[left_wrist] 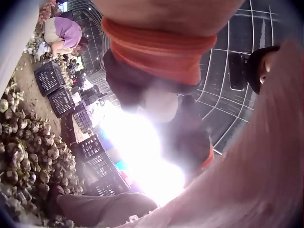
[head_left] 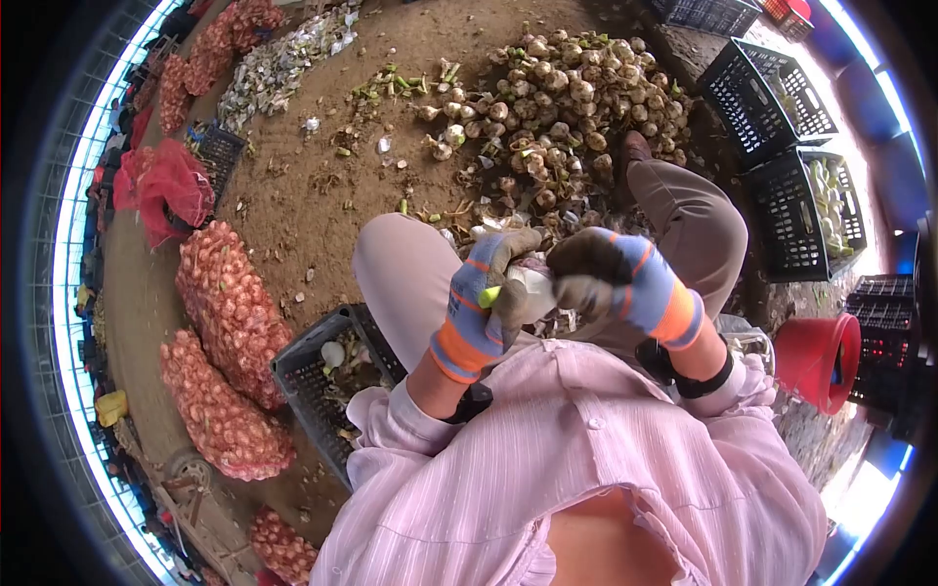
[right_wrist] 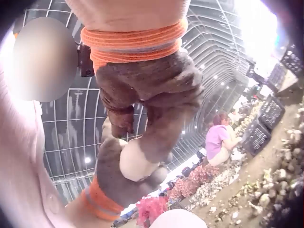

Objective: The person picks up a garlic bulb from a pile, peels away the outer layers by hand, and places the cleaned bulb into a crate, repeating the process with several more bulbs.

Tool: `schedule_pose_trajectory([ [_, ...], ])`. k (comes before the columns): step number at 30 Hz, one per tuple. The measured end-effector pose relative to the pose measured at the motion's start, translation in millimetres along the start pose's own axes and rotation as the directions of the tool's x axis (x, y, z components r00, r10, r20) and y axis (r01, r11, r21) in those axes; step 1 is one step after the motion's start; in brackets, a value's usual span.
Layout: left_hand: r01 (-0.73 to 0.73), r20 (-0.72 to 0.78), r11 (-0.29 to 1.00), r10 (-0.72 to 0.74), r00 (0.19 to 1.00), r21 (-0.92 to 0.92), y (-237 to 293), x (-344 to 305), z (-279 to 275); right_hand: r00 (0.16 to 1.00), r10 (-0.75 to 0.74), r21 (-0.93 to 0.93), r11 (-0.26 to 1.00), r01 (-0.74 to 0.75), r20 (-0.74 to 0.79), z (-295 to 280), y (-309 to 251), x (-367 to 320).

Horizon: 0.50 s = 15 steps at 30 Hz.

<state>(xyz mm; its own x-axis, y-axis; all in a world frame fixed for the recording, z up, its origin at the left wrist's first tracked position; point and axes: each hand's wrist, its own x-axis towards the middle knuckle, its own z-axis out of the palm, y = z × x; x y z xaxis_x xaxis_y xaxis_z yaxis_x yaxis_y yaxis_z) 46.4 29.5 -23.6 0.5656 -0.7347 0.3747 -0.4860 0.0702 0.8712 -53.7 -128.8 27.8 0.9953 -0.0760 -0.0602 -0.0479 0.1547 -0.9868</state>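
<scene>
A white garlic bulb [head_left: 535,295] with a short green stem [head_left: 490,296] is in front of the person's lap. The gloved left hand [head_left: 485,305] grips it, thumb on the near side, stem poking out past the thumb. From the other side the gloved right hand [head_left: 625,283] curls its fingers and thumb against the bulb's skin. Pale and round in the right wrist view, the bulb [right_wrist: 135,160] sits between both brown-palmed gloves. Glare washes out much of the left wrist view, where the bulb [left_wrist: 161,105] shows blurred. Fingers behind the bulb are partly hidden.
A heap of garlic bulbs [head_left: 576,93] lies on the dirt floor ahead. Black crates [head_left: 757,107] line the right, near a red bucket [head_left: 819,361]. At the left stand a crate [head_left: 303,366] with scraps and full red net sacks [head_left: 230,303]. Another person [right_wrist: 218,142] crouches farther off.
</scene>
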Motion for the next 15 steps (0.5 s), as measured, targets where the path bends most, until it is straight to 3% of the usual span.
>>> schedule_pose_trajectory([
  [1,-0.002,0.007,0.998,0.002,1.000,0.057,4,0,0,0.998,-0.046,-0.385,0.921,0.061,0.048,-1,-4,-3],
  [2,-0.005,0.015,0.993,0.003,1.000,0.114,7,0,0,0.992,-0.068,-0.706,0.697,0.125,0.109,0,-12,-5],
  [3,-0.150,0.034,0.947,0.146,0.989,0.284,8,5,1,0.979,-0.175,-0.744,0.640,0.192,0.102,2,-2,-6],
  [4,-0.123,0.039,0.980,0.118,0.992,0.158,6,3,1,0.997,-0.038,-0.534,0.843,0.067,0.065,-2,1,-4],
  [5,-0.092,0.046,0.995,0.091,0.995,0.031,4,0,1,0.992,0.104,-0.278,0.957,-0.081,0.070,-11,3,-1],
  [6,-0.057,0.058,0.994,0.063,0.996,-0.097,6,-1,1,0.965,0.238,-0.002,0.971,-0.240,0.113,-17,4,1],
  [7,0.153,0.098,0.967,-0.135,0.986,-0.205,18,-3,-1,0.933,0.359,0.094,0.928,-0.360,0.023,-20,1,3],
  [8,0.130,0.082,0.976,-0.117,0.990,-0.172,18,-2,-1,0.925,0.372,0.192,0.905,-0.379,0.073,-25,5,1],
  [10,0.087,0.046,0.991,-0.083,0.996,-0.105,15,-1,-1,0.959,0.255,0.274,0.920,-0.279,0.120,-19,9,-6],
  [12,0.101,0.069,0.995,-0.100,0.993,-0.011,17,1,0,0.991,-0.041,-0.031,0.999,0.045,0.125,-4,8,-8],
  [14,0.102,0.061,0.995,-0.103,0.993,0.016,19,2,4,0.987,-0.121,-0.271,0.952,0.145,0.102,-1,2,-1],
  [15,0.208,0.075,0.976,-0.203,0.976,-0.061,21,2,4,0.986,0.140,-0.041,0.990,-0.137,0.087,-7,-2,-1],
])
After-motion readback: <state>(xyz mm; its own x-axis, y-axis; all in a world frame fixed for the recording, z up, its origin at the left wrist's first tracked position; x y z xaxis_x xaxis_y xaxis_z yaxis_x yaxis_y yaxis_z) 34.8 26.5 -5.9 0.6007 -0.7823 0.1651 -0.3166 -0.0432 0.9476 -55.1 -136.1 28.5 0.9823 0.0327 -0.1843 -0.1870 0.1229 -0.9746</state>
